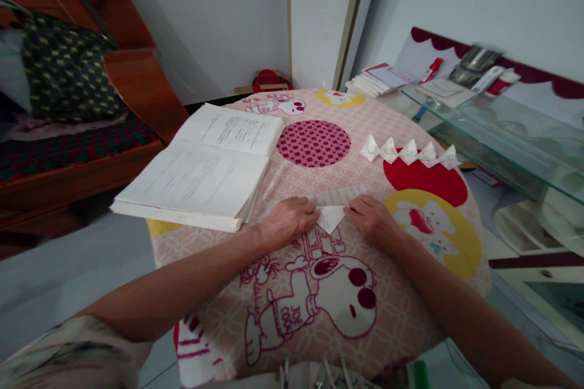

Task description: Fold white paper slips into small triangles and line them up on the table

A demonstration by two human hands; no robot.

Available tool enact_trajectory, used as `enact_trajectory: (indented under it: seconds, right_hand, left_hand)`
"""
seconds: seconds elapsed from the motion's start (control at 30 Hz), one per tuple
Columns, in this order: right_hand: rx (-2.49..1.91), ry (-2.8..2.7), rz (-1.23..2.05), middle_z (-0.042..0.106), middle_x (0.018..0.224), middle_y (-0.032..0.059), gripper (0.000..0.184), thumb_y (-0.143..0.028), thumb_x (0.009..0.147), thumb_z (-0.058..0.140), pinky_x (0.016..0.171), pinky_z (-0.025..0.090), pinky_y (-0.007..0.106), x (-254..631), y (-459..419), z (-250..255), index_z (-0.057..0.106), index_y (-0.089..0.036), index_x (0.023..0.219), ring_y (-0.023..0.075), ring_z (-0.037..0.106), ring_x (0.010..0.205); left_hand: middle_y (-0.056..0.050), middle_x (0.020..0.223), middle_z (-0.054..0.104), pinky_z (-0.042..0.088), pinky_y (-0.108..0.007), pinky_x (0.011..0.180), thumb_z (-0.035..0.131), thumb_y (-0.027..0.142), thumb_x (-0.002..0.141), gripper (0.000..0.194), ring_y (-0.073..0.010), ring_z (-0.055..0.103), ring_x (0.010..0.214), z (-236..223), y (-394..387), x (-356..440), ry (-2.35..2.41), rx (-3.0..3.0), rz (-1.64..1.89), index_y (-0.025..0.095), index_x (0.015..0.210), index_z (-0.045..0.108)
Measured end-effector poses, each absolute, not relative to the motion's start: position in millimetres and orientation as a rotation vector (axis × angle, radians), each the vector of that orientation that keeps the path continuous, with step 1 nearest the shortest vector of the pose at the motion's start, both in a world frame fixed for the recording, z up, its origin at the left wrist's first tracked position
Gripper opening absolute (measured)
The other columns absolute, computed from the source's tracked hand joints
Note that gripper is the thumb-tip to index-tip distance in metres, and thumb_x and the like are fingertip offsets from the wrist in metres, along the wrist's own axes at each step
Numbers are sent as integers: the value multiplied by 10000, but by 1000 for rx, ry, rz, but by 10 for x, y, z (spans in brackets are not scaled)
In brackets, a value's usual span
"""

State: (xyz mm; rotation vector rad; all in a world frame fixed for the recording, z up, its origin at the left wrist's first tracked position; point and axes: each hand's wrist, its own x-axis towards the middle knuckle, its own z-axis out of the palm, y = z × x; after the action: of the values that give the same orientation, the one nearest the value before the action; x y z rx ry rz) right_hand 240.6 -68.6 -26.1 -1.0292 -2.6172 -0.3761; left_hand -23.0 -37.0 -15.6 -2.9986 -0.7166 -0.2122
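Observation:
Between my two hands lies a small folded paper triangle [331,219], its point toward me and its long straight edge away from me. My left hand [292,219] is closed on the triangle's left corner, pressing it near the cloth. At the right corner my right hand [371,222] pinches the paper in the same way. A row of several folded white paper pieces [410,151] stands linked in a zigzag farther back on the right. To the left, an open thick book [201,170] with printed pages lies flat.
A patterned pink tablecloth [283,267] covers the round table. On the right stands a glass shelf [502,140] with a metal container [479,58], a red marker [431,71] and a stack of papers [381,78]. A wooden bench [132,73] with a dark patterned bag [68,67] is at left.

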Motion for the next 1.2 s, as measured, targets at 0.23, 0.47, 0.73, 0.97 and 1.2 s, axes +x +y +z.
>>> enact_trajectory:
  seconds: [0.23,0.47,0.73,0.97,1.2]
  right_hand:
    - [-995,-2617,-402,565,786,86,264,-92,985,499,743,392,337,2399,-692,-244,674,-147,796,223,456,815]
    - [-1016,-2614,-352,580,797,90,273,-95,990,486,739,395,343,2402,-693,-253,682,-156,810,228,454,815]
    - [-1035,-2581,-257,594,820,97,275,-98,989,484,746,415,347,2413,-685,-274,696,-159,825,226,481,828]
    - [-1037,-2549,-239,587,804,92,282,-99,985,483,732,412,338,2425,-689,-286,689,-153,800,217,478,808]
    - [-1056,-2525,-181,576,798,86,286,-96,973,482,721,394,338,2427,-684,-288,685,-165,785,215,470,807]
  left_hand:
    - [-49,807,611,438,-317,742,493,191,1008,188,-183,545,768,-175,-346,-252,-707,-3025,-241,149,928,658]
    - [-55,834,627,439,-315,700,489,183,1005,177,-189,556,791,-277,-344,-275,-715,-3009,-271,151,946,653]
    - [-61,842,640,466,-305,700,509,189,990,161,-187,565,788,-236,-373,-276,-760,-3010,-244,145,943,657]
    - [-63,857,638,480,-322,727,524,184,964,154,-201,580,821,-119,-413,-228,-834,-3018,-205,147,1010,667]
    - [-107,1014,635,488,-352,784,535,402,989,424,-248,595,968,-53,-486,-176,-859,-2996,-221,180,1349,564]
